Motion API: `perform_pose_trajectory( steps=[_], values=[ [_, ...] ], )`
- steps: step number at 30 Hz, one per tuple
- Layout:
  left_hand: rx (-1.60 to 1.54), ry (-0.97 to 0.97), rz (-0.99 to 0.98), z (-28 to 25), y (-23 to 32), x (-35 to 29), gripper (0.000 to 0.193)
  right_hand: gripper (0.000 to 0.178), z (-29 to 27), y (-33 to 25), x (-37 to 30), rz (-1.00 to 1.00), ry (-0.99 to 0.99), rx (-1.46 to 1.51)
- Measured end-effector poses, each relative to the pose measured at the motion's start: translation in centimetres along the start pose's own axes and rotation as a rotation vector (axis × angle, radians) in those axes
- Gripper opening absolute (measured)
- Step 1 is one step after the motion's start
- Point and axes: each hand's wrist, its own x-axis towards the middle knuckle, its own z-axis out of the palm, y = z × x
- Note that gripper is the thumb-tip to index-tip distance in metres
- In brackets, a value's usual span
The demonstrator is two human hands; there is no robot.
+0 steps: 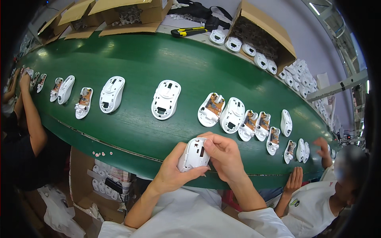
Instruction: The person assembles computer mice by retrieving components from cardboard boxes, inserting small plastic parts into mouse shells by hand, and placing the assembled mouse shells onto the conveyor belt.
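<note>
A white computer-mouse shell (193, 154) is held underside up over the near edge of the green conveyor belt (158, 59). My left hand (172, 170) cups it from below and the left. My right hand (224, 152) grips its right side, thumb and fingertips pressing on the top edge. Just beyond my hands lie an open mouse base with an orange circuit board (211, 109) and a white shell (232, 115) beside it.
Several white mouse shells and bases with boards lie in a row along the belt. A person's arm (29, 115) reaches in at the left; another person's hands (293, 180) rest at the right. Cardboard boxes (127, 14) and a yellow utility knife (188, 31) sit behind the belt.
</note>
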Motion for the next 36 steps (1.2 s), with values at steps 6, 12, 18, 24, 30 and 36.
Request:
perform_pose_trajectory(
  steps=[6, 12, 18, 24, 30, 36],
  values=[
    [0.054, -0.108, 0.042, -0.8, 0.6, 0.0, 0.046, 0.018, 0.2, 0.7, 0.5, -0.077, 0.047, -0.124],
    [-0.112, -0.123, -0.014, -1.3, 0.7, -0.5, 0.044, 0.019, 0.9, 0.6, 0.0, -0.064, 0.054, -0.158],
    [-0.646, -0.085, -0.139, -0.2, 2.3, -1.5, 0.039, 0.018, 0.6, 1.2, -2.7, -0.136, 0.188, -0.237],
    [-0.29, -0.169, -0.073, -0.5, 3.4, -2.4, 0.04, 0.015, 0.8, 1.1, -5.5, -0.253, 0.277, -0.311],
    [-0.132, -0.228, -0.174, -0.8, 3.7, -2.8, 0.043, 0.029, 0.7, 0.6, -6.5, -0.433, 0.173, -0.619],
    [-0.296, -0.197, -0.163, -0.8, 4.4, -4.2, 0.047, 0.05, 1.8, -0.1, -6.5, -0.714, -0.067, -1.031]
  ],
)
